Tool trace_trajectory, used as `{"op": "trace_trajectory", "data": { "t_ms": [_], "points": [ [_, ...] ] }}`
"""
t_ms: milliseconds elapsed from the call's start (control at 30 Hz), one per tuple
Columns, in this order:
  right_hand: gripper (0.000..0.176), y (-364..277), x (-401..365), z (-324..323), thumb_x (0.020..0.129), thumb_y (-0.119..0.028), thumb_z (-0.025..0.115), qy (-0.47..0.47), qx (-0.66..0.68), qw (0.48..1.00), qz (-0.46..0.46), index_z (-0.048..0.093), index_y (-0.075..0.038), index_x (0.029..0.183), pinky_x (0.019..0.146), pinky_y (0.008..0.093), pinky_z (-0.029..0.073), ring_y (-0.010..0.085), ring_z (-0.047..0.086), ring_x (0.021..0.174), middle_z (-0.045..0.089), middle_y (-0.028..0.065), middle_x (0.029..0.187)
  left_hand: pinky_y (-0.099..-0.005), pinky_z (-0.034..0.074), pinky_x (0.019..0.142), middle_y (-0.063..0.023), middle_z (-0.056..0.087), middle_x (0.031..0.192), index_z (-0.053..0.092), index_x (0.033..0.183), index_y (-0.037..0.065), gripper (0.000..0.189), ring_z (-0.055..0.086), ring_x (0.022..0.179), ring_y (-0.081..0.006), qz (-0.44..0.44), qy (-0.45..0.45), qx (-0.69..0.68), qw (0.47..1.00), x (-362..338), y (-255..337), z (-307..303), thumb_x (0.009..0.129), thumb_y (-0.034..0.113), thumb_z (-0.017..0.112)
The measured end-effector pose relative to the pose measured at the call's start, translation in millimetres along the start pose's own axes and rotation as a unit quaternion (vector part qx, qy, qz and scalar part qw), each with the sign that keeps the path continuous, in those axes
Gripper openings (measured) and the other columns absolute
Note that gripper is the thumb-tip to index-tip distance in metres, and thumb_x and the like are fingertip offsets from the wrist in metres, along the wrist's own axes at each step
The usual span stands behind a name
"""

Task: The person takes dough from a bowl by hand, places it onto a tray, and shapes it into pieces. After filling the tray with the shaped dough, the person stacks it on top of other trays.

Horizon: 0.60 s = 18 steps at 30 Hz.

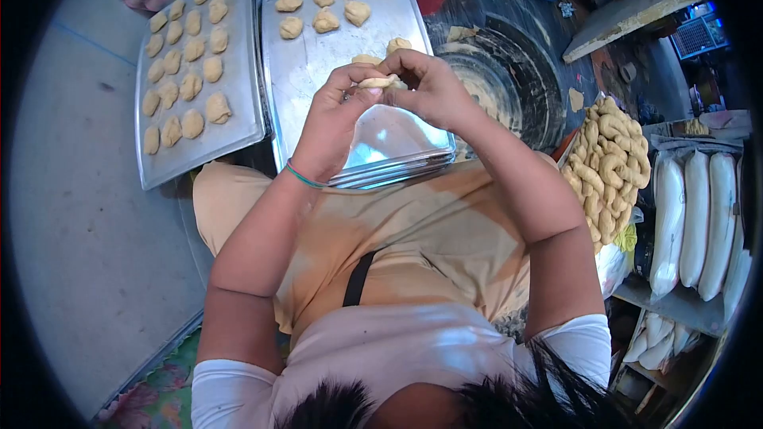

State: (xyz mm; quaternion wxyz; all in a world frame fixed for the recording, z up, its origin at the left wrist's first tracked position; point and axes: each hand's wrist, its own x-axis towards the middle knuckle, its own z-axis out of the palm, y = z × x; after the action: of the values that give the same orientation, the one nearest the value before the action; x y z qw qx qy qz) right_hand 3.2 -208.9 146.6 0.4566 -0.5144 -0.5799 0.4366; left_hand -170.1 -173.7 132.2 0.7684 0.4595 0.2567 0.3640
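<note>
Seen from the middle of the view, a small piece of dough sits at 12 o'clock, above the top metal tray of a stack. The left hand, with a teal band at the wrist, pinches it between thumb and fingers, and the right hand grips its other end. Just beyond the hands, toward 12 o'clock, two lumps rest on that tray; more dough lumps lie toward 11 o'clock of them. At 10 o'clock a second tray carries rows of dough pieces. A dark round basin stands between 1 and 2 o'clock, and twisted dough is heaped at 3 o'clock.
</note>
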Motion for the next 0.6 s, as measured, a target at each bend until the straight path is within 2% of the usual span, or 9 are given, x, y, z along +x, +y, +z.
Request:
{"op": "trace_trajectory", "data": {
  "t_ms": [133, 167, 233, 333, 433, 533, 600],
  "points": [
    [0.022, 19, 12, -8, 0.079, -0.011, 0.072, -0.049, 0.014, 0.999, -0.003, 0.062, 0.000, 0.096, 0.062, 0.0222, 0.045, 0.0062, 0.054, 0.071, 0.062, 0.0013, 0.080, -0.0340, 0.034, 0.101, -0.0052, 0.053, 0.119, 0.058, 0.109, 0.005, 0.019, 0.047, 0.112, -0.0175, 0.008, -0.010, 0.023, 1.000, -1, -5, 5, 0.090, 0.009, 0.058],
    [0.021, 21, 13, -10, 0.080, -0.011, 0.071, -0.058, 0.011, 0.998, -0.006, 0.062, -0.001, 0.096, 0.060, 0.0221, 0.044, 0.0063, 0.054, 0.070, 0.062, 0.0008, 0.079, -0.0336, 0.034, 0.101, -0.0051, 0.053, 0.118, 0.058, 0.109, 0.005, 0.019, 0.047, 0.111, -0.0171, 0.062, 0.004, 0.142, 0.988, -1, -4, 4, 0.090, 0.010, 0.058],
    [0.018, 21, 13, -14, 0.081, -0.010, 0.068, -0.070, 0.040, 0.997, 0.016, 0.061, -0.001, 0.095, 0.058, 0.0222, 0.044, 0.0067, 0.054, 0.069, 0.061, 0.0005, 0.078, -0.0329, 0.034, 0.101, -0.0048, 0.054, 0.117, 0.058, 0.109, 0.006, 0.019, 0.048, 0.111, -0.0162, 0.165, 0.033, 0.370, 0.914, -1, 2, 0, 0.091, 0.011, 0.058],
    [0.016, 10, 9, -13, 0.082, -0.009, 0.065, -0.070, 0.114, 0.988, 0.075, 0.061, -0.003, 0.096, 0.054, 0.0226, 0.043, 0.0077, 0.055, 0.068, 0.061, 0.0014, 0.081, -0.0317, 0.036, 0.099, -0.0048, 0.054, 0.116, 0.057, 0.109, 0.005, 0.019, 0.048, 0.110, -0.0147, 0.079, -0.041, 0.153, 0.984, 4, -1, -7, 0.092, 0.012, 0.057],
    [0.015, 1, 5, -9, 0.082, -0.008, 0.064, -0.053, 0.148, 0.983, 0.091, 0.061, -0.004, 0.096, 0.053, 0.0227, 0.043, 0.0084, 0.055, 0.068, 0.060, 0.0028, 0.084, -0.0309, 0.038, 0.098, -0.0054, 0.054, 0.116, 0.057, 0.110, 0.005, 0.019, 0.049, 0.109, -0.0137, 0.044, -0.047, 0.139, 0.988, 1, 1, -7, 0.092, 0.011, 0.057],
    [0.015, 5, 4, -6, 0.082, -0.007, 0.063, -0.038, 0.172, 0.982, 0.074, 0.060, -0.004, 0.096, 0.054, 0.0226, 0.043, 0.0082, 0.054, 0.069, 0.060, 0.0034, 0.085, -0.0305, 0.040, 0.096, -0.0060, 0.052, 0.119, 0.056, 0.109, 0.005, 0.020, 0.050, 0.107, -0.0139, 0.056, -0.040, 0.118, 0.991, 1, 1, -6, 0.089, 0.005, 0.059],
    [0.015, 7, 4, -5, 0.081, -0.006, 0.062, -0.017, 0.169, 0.984, 0.047, 0.060, -0.004, 0.096, 0.056, 0.0224, 0.043, 0.0081, 0.054, 0.070, 0.060, 0.0033, 0.084, -0.0304, 0.043, 0.092, -0.0059, 0.051, 0.113, 0.056, 0.109, 0.005, 0.023, 0.053, 0.101, -0.0144, 0.114, -0.059, 0.144, 0.981, 3, -1, -5, 0.086, 0.005, 0.063]
  ]
}}
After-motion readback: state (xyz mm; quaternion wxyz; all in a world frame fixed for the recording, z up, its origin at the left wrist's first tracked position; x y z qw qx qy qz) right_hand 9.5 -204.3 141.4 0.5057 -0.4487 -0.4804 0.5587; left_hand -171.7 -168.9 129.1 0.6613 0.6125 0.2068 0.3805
